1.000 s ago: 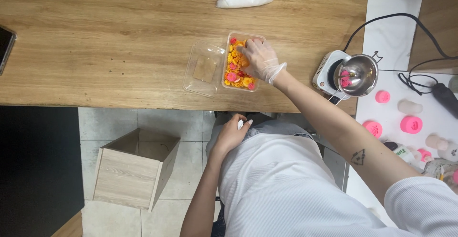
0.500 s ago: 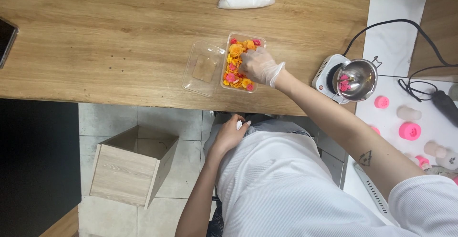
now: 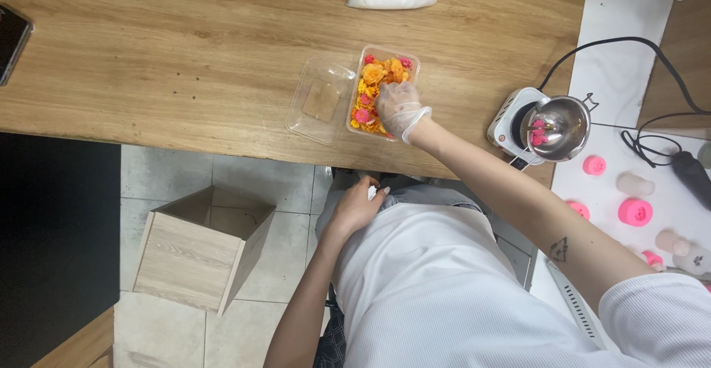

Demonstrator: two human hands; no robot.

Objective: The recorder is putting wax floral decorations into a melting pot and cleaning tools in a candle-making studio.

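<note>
Leftmost, an open wooden box (image 3: 194,253) is sitting on the tiled floor. Nearer the middle, the bare left hand (image 3: 355,209) is resting loosely curled against the lap, holding nothing. On the wooden table (image 3: 170,49), a clear plastic lid (image 3: 320,101) is lying just left of a clear plastic tray of orange and pink flower-shaped pieces (image 3: 375,90). The gloved right hand (image 3: 398,109) is reaching into that tray, fingers curled among the pieces; whether it grips one cannot be told. Farther right, a steel pot (image 3: 557,122) is sitting on a small white hotplate (image 3: 505,121).

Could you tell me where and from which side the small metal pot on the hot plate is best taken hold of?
Probably by its thin handle, which sticks out past the white hot plate toward the person, so come from the near side. The metal pot has a round bowl that sits on the burner and holds pink pieces, so a grip on the rim looks poorer.
</note>
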